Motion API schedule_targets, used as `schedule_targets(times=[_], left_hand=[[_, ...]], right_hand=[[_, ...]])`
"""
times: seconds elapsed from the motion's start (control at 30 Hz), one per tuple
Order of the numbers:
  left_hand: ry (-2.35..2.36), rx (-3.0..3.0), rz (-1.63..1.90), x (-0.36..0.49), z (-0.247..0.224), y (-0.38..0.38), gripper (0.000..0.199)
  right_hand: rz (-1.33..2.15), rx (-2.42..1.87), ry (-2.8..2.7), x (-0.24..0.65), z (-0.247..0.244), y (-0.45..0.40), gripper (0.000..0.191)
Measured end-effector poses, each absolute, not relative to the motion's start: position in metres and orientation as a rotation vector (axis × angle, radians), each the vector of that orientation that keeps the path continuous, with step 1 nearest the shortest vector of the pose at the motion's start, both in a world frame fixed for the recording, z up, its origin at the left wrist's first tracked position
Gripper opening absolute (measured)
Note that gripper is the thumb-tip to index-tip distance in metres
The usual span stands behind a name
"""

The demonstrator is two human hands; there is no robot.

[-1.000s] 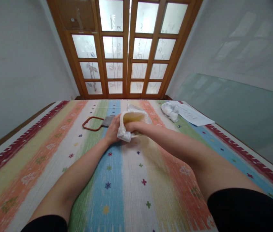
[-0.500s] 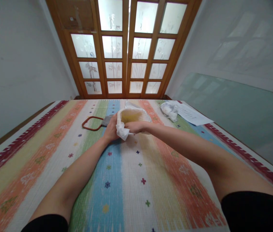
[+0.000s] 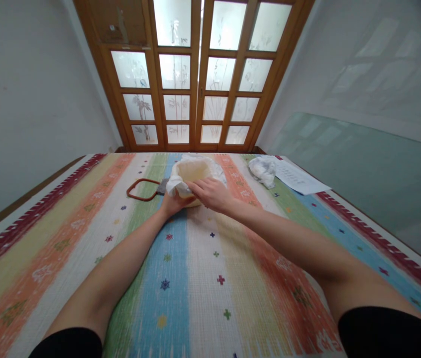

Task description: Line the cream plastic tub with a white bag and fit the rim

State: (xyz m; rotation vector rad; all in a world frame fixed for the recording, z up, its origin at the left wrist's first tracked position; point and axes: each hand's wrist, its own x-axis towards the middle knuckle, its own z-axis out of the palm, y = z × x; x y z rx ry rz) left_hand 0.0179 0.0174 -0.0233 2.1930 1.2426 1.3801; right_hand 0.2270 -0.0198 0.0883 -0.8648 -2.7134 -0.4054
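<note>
A pale yellowish container (image 3: 194,203) stands on the tablecloth, with a white plastic bag (image 3: 175,182) lining it and folded over its rim. My left hand (image 3: 176,202) is closed around the container's near left side, its fingers partly hidden beneath the bag. At the near rim, my right hand (image 3: 214,193) has its fingers pressed together over the bag's edge. Just left of the container lies a flat grey piece (image 3: 162,186) joined to a reddish-brown loop (image 3: 130,193); the container and bag hide part of it.
A crumpled white plastic bag (image 3: 263,171) lies to the right, beside printed paper (image 3: 300,177). Striped cloth (image 3: 165,308) covers the table. Beyond the far edge are wooden glass-paned doors (image 3: 197,99); a greenish glass panel (image 3: 363,169) leans at the right wall.
My right hand has come out of the container's opening onto its near rim. The container now sits slightly further left and more upright, with the bag folded over the near edge.
</note>
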Motion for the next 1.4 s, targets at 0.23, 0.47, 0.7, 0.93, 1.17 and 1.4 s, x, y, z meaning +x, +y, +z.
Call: schedule_targets(times=[0.23,0.47,0.7,0.93,1.17,1.4], left_hand=[[1.179,2.149,1.347,0.019,-0.014,0.017,0.071],[1.136,1.74,1.24,0.025,-0.015,0.016,0.07],[1.144,1.689,1.147,0.029,-0.017,0.012,0.062],[0.916,1.969,1.467,-0.018,0.024,0.02,0.103],[1.113,2.792,1.581,-0.029,0.072,-0.009,0.067],[1.195,2.949,1.6,-0.009,0.068,-0.014,0.009]], right_hand=[[-0.435,-0.848,-2.461,0.225,0.062,-0.012,0.05],[-0.498,-0.782,-2.312,0.232,0.038,-0.011,0.055],[-0.504,-0.588,-2.217,0.251,0.023,-0.012,0.047],[-0.383,-0.624,-2.026,0.262,0.031,-0.008,0.049],[-0.541,-0.578,-2.06,0.261,0.033,0.0,0.044],[-0.648,-0.735,-1.942,0.264,0.036,-0.009,0.014]])
